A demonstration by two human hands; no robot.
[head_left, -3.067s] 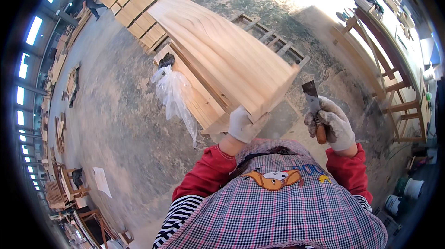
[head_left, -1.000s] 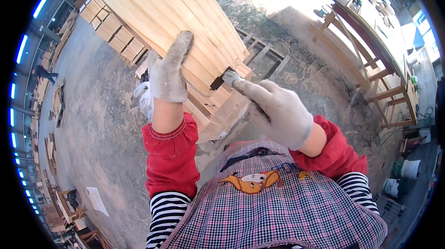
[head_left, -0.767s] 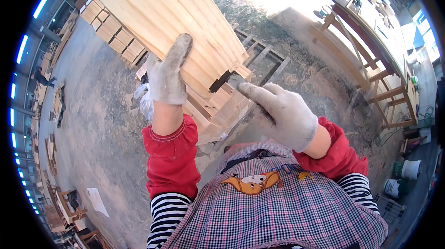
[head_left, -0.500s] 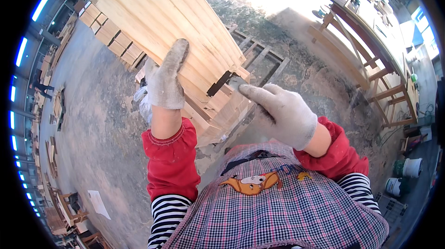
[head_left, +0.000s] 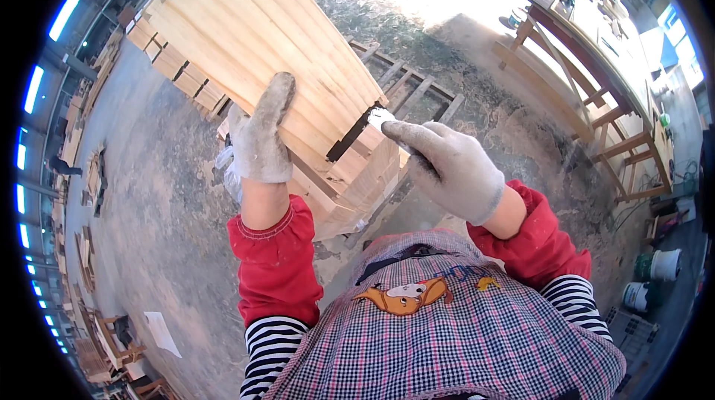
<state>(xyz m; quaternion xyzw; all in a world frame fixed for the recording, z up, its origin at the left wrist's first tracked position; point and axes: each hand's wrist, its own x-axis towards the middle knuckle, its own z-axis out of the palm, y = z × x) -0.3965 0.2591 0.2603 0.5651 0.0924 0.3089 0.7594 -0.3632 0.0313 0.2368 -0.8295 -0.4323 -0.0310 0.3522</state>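
A pale wooden panel (head_left: 275, 42) of ridged, joined strips lies tilted on top of a stack of similar panels. My left hand (head_left: 262, 139), in a grey-white work glove, grips its left edge, thumb on the upper face and fingers underneath, partly hidden. Across the panel's near end runs a black strip (head_left: 348, 135) with an uneven outline. My right hand (head_left: 453, 173), gloved too, is closed round a putty knife, index finger stretched along it. Its blade (head_left: 380, 118) shines white and touches the far right end of the black strip. The knife's handle is hidden in the glove.
The stack (head_left: 170, 57) has dark-marked ends on the left. A slatted wooden pallet (head_left: 421, 83) lies beyond it on the stained concrete floor. To the right stands a long wooden workbench (head_left: 596, 65), with buckets (head_left: 659, 267) nearer me. A person (head_left: 63, 167) is far left.
The putty knife has moved slightly up and its blade has turned, now catching bright light. The panel's near end has shifted a little left. My left hand keeps its grip, slightly lower.
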